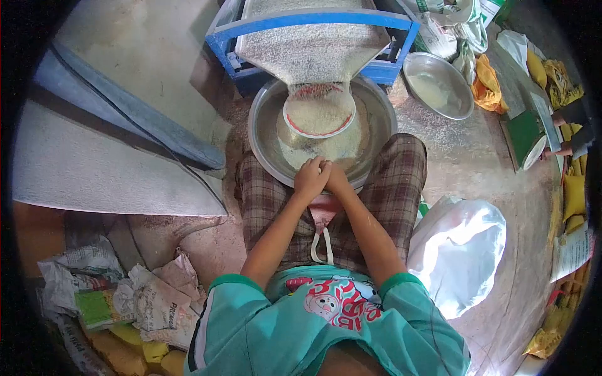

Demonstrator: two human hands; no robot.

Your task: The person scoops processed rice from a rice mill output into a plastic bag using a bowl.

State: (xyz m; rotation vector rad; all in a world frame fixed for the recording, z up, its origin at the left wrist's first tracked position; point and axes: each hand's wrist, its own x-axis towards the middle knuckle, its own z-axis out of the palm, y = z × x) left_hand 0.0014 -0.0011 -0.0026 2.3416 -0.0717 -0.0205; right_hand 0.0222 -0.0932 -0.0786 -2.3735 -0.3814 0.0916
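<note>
From the head camera I observed the person seated on the floor (157, 56), legs in checked cloth on either side of a large metal basin (263, 135). All positions below are given relative to that basin.

The basin held a heap of white grain (342, 147). A smaller round bowl with a red rim (318, 113), itself full of grain, sat in the basin on its far side, directly under the mouth of a grain-covered chute (310, 53). The chute was carried in a blue frame (313, 19) standing just beyond the basin.

The left hand (310, 178) and the right hand (337, 177) met at the near rim of the basin, pressed against each other over the grain's edge. Both grips were closed into loose fists; I could not tell whether either enclosed any grain, as the palms faced away from the camera.

To the right of the basin and beyond it, a second, shallower metal pan (439, 84) lay on the floor with a thin layer of grain. A white plastic sack (464, 247) lay to the right of the basin and nearer the person. Crumpled printed bags (157, 294) lay to the left and nearer the person. Another person's hand (558, 150) rested at a green box (523, 135) far to the right.
</note>
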